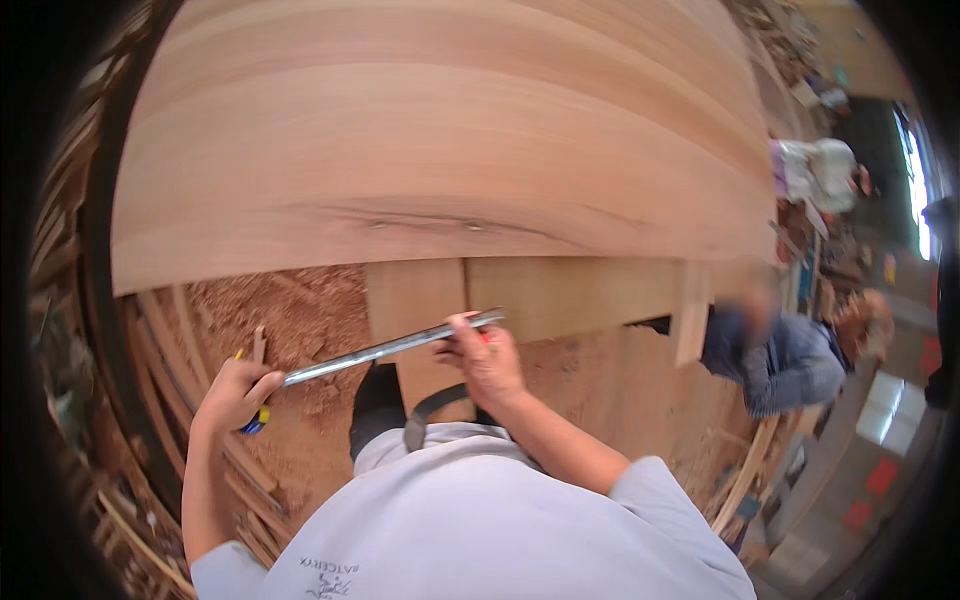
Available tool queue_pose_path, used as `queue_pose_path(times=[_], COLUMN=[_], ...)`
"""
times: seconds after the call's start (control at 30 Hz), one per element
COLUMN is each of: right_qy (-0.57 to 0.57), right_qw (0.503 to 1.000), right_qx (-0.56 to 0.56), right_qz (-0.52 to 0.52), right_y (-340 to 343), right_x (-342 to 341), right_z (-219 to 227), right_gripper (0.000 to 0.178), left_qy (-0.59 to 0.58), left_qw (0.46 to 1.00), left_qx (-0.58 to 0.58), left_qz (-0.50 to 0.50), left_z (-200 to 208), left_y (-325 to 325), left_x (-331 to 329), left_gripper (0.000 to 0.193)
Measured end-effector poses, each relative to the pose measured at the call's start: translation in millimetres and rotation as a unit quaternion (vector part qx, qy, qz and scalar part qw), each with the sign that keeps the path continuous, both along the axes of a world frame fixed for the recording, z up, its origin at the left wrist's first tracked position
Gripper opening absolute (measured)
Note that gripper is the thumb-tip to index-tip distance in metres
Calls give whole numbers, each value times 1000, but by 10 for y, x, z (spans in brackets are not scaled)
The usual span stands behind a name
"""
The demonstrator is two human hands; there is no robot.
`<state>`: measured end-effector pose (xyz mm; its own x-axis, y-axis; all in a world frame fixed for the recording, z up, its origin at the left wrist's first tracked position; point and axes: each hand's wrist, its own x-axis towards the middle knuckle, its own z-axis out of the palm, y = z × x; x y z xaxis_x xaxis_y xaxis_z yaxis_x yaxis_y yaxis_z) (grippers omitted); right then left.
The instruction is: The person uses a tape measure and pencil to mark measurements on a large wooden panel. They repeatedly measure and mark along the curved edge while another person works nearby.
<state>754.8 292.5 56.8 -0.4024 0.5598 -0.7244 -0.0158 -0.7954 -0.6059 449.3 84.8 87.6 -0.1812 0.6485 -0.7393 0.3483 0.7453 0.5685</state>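
Note:
A long, narrow silvery metal bar (385,350) slants up from left to right in front of my body. My left hand (235,393) is closed round its lower left end. My right hand (482,362) grips it near the upper right end, which juts past the fingers; a small red spot shows between them. Beside my left hand is a yellow and blue object (256,421); whether I hold it or it lies below, I cannot tell. Beyond my hands, a broad, pale reddish wooden slab (440,150) with a dark crack near its front edge fills the view.
Planks (570,295) lie under the slab's near edge. Sawdust (300,310) and wood strips (160,370) cover the ground at left. At right, a person in dark blue (790,370) bends close to the slab's corner. Another person in light clothing (825,172) is farther back.

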Motion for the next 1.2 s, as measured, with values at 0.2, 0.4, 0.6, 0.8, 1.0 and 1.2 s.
queue_pose_path(times=[0.2,0.4,0.6,0.8,1.0,1.2], right_qy=[27,-25,-150,-277,-373,-530], right_qw=[999,996,943,892,847,742], right_qx=[31,82,211,284,334,392], right_qz=[15,15,-212,-217,-180,-120], right_y=[-48,215,1775,2769,3030,3039], right_x=[172,500,1595,2299,2447,2316], right_z=[-29,-122,-486,-678,-969,-923], right_gripper=[27,28,28,28,34,47], left_qy=[0,-5,71,178,214,226], left_qw=[1000,997,991,965,960,959], left_qx=[20,35,43,80,51,12], left_qz=[-17,-66,-104,-176,-170,-171], left_z=[-44,-65,-246,-437,-492,-391], left_y=[238,802,1600,2522,2974,3097], left_x=[146,489,678,958,1140,1227], left_gripper=[36,37,43,48,43,36])
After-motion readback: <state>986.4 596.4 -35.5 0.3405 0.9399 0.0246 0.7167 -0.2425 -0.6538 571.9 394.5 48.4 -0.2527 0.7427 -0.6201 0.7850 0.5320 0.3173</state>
